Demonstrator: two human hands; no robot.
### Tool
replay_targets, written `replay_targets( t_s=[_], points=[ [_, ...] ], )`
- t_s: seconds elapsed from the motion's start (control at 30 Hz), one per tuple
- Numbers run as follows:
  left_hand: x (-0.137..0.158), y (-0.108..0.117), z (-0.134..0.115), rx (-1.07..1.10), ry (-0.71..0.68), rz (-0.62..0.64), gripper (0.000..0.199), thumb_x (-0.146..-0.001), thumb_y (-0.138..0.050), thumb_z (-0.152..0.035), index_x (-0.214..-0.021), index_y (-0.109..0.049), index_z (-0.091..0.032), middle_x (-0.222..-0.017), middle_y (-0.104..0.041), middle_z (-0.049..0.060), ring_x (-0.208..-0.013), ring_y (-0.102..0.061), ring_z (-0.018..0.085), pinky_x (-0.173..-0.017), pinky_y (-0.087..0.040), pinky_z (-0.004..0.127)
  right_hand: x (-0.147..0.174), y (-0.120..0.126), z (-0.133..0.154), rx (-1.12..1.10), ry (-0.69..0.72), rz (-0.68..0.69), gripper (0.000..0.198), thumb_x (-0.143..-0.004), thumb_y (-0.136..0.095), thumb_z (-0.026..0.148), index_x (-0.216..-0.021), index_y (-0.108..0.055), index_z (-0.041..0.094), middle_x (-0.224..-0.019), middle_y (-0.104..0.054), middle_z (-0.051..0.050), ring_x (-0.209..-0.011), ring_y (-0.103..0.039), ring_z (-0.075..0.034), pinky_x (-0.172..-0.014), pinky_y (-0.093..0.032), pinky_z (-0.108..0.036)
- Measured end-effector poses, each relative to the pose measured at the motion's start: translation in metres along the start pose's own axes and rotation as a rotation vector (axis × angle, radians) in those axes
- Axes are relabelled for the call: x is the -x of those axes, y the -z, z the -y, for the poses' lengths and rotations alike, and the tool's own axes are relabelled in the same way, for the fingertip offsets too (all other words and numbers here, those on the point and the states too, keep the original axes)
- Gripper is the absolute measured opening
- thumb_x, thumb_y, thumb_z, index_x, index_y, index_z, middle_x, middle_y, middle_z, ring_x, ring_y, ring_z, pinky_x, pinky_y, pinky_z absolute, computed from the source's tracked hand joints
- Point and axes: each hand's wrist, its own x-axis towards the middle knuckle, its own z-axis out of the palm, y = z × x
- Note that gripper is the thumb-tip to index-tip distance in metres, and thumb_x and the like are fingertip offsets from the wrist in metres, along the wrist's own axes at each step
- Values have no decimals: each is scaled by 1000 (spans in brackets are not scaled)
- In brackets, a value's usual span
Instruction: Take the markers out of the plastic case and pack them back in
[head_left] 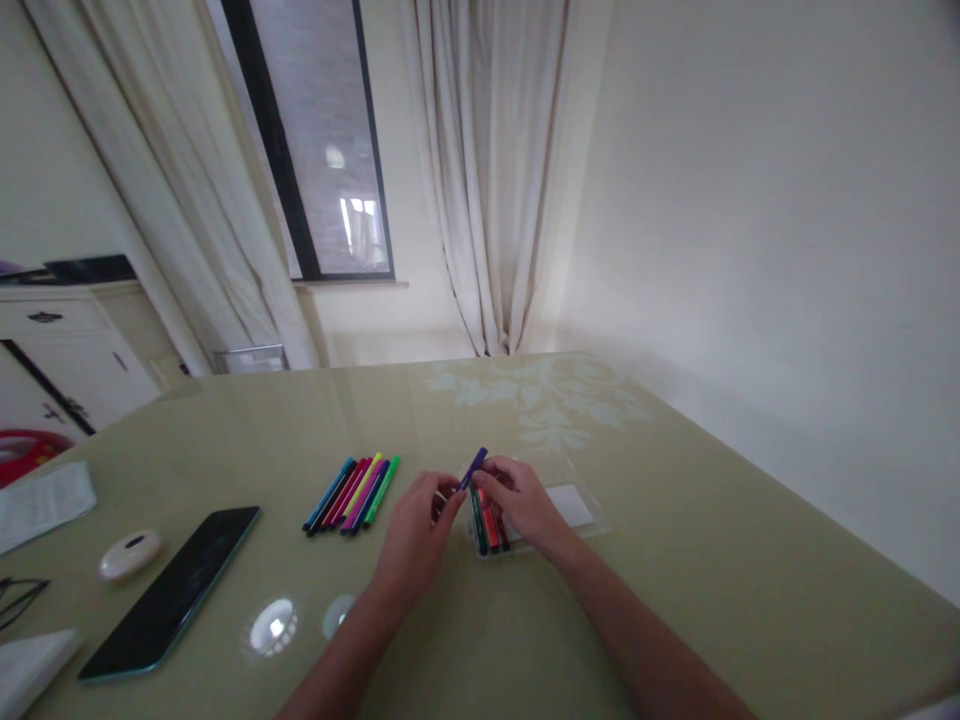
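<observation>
A purple marker pen [474,464] is pinched between the fingers of both hands, tilted up to the right. My left hand [421,525] is closed on its lower end, and my right hand [520,498] grips it from the other side. Below them lies a clear plastic case [592,508] with its lid folded open to the right. Several markers, dark green, orange and red [491,524], rest in its left half, partly covered by my right hand. To the left, a row of coloured markers [352,495] lies side by side on the table.
On the table's left are a black tablet [176,590], a white rounded object [130,554], a folded pale cloth or paper [45,505] and a dark cable [21,598]. Light reflections [273,627] show on the tabletop. A wall [787,250] borders the table's right side.
</observation>
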Motion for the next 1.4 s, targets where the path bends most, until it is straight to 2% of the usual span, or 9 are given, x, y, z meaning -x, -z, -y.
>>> replay_targets(
  t_s=[0.07,0.2,0.27,0.4,0.57,0.73,0.93,1.23,1.4],
  points=[
    [4,-6,-6,42,-43,11,28,-101,-51,-44,-108,-65,-21,-95,-71,5,-82,-68,21,-75,-54,33,-2,1,1,-151,-42,7,31,-88,-64,48,-88,-70,18,-77,-71,-3,-68,-65,-16,-61,-49,-25],
    [10,-10,-8,14,-117,55,28,-104,-47,-43,-114,-64,-22,-106,-70,7,-95,-68,22,-85,-55,35,-9,21,0,-268,-93,-162,34,-83,-68,49,-91,-71,16,-79,-72,-4,-65,-63,-14,-56,-46,-23],
    [14,-13,-7,-77,-205,132,27,-102,-51,-41,-119,-64,-24,-116,-70,8,-108,-65,24,-94,-53,39,-12,36,-4,-218,-130,-216,33,-80,-68,46,-89,-73,15,-75,-71,-4,-61,-61,-13,-55,-44,-23],
    [20,-22,-7,-276,-374,307,39,-95,-66,-38,-131,-61,-26,-136,-65,8,-126,-57,29,-108,-45,49,-13,56,-14,-11,-219,-123,24,-82,-66,38,-79,-73,15,-67,-69,-2,-58,-61,-13,-53,-43,-22],
    [21,-26,-9,-326,-348,372,34,-95,-66,-30,-129,-62,-26,-137,-65,6,-126,-57,27,-108,-46,47,-9,43,-19,234,-206,-93,16,-86,-64,25,-78,-75,16,-69,-73,-3,-58,-65,-14,-55,-46,-23],
    [21,-25,-10,-348,-338,375,44,-95,-67,-28,-138,-57,-27,-139,-63,7,-126,-57,28,-107,-47,48,-6,29,-18,425,-230,-128,5,-80,-72,14,-84,-74,16,-73,-76,-4,-64,-69,-15,-61,-48,-23],
    [22,-27,-10,-399,-363,390,41,-96,-65,-26,-137,-61,-29,-142,-59,7,-128,-55,29,-108,-46,50,-5,29,-17,582,-191,-99,5,-81,-74,15,-77,-76,18,-74,-76,-4,-70,-68,-16,-64,-45,-25],
    [22,-29,-13,-494,-378,395,44,-94,-66,-23,-137,-60,-28,-143,-59,8,-129,-55,30,-108,-47,51,-5,26,-13,658,-190,-102,6,-84,-72,16,-82,-77,18,-81,-77,-4,-76,-68,-16,-69,-45,-25],
    [23,-29,-11,-426,-387,373,40,-98,-61,-29,-138,-59,-29,-142,-60,7,-127,-56,28,-108,-47,48,-4,26,-13,658,-200,-97,4,-84,-72,16,-83,-75,17,-82,-77,-5,-77,-69,-17,-70,-46,-25]
  ],
)
